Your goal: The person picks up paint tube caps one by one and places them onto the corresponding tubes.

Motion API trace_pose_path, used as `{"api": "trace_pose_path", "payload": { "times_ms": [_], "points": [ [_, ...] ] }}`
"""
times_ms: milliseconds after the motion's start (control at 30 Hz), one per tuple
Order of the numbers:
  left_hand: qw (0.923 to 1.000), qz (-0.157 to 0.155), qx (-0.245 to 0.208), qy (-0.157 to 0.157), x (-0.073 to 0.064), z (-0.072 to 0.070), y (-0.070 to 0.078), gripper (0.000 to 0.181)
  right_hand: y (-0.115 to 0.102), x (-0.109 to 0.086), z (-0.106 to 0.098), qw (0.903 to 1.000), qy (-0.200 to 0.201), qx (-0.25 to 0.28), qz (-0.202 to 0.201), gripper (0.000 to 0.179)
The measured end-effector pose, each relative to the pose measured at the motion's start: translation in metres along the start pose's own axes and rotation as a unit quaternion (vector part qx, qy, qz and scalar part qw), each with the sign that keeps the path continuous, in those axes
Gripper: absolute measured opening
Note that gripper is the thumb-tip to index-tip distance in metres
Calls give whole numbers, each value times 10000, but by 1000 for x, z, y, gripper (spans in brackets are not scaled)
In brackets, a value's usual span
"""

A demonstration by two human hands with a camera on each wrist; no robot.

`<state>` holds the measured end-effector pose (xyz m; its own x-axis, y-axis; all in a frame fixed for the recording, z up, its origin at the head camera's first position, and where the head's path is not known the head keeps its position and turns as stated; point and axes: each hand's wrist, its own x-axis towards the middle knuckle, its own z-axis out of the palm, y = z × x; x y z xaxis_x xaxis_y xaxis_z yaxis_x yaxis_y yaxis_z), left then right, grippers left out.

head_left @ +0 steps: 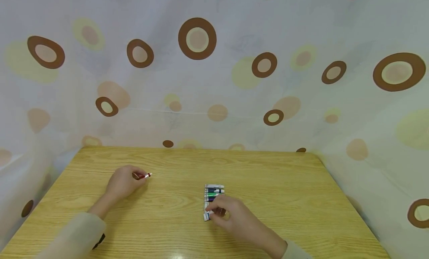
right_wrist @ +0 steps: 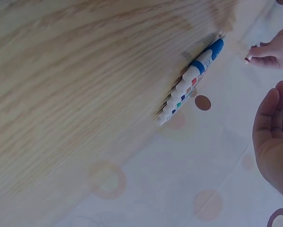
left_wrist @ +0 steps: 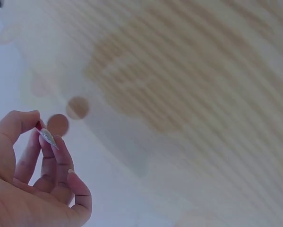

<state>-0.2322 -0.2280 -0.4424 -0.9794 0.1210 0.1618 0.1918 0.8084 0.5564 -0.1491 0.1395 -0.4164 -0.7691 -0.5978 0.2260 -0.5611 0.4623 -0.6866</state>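
Note:
Between thumb and fingertips, my left hand [head_left: 123,182] pinches a small red paint tube [head_left: 144,176] above the left part of the table. The left wrist view shows the same tube's silvery end [left_wrist: 48,136] poking out past the fingers. Several small paint tubes [head_left: 214,186] lie side by side in a row at the middle, among them a green tube [head_left: 211,195]. My right hand [head_left: 234,216] hovers over the row's near end, by a blue-and-white tube [right_wrist: 205,61], partly hiding the tubes. Its fingers [right_wrist: 273,111] look relaxed and hold nothing visible.
A wooden table [head_left: 285,192] carries the tubes. Behind it and at both sides hangs a pale curtain [head_left: 234,39] patterned with brown and yellow circles. Something black [head_left: 98,241] shows beside the left sleeve.

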Motion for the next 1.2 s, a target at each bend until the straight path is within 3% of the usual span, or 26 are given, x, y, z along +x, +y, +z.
{"api": "trace_pose_path", "payload": {
  "times_ms": [433,700,900,1200],
  "points": [
    [9973,698,-182,159,-2,16,52,8,10,-5,-10,9985,504,-206,105,16],
    [9899,1386,-286,67,-11,26,85,10,15,-9,-14,9966,721,-382,74,20],
    [9788,2019,-335,53,-19,32,109,9,19,-10,-12,9956,874,-268,-211,19],
    [9567,2873,-441,141,-25,44,133,9,19,-14,-11,9934,1123,-106,-219,15]
  ]
}}
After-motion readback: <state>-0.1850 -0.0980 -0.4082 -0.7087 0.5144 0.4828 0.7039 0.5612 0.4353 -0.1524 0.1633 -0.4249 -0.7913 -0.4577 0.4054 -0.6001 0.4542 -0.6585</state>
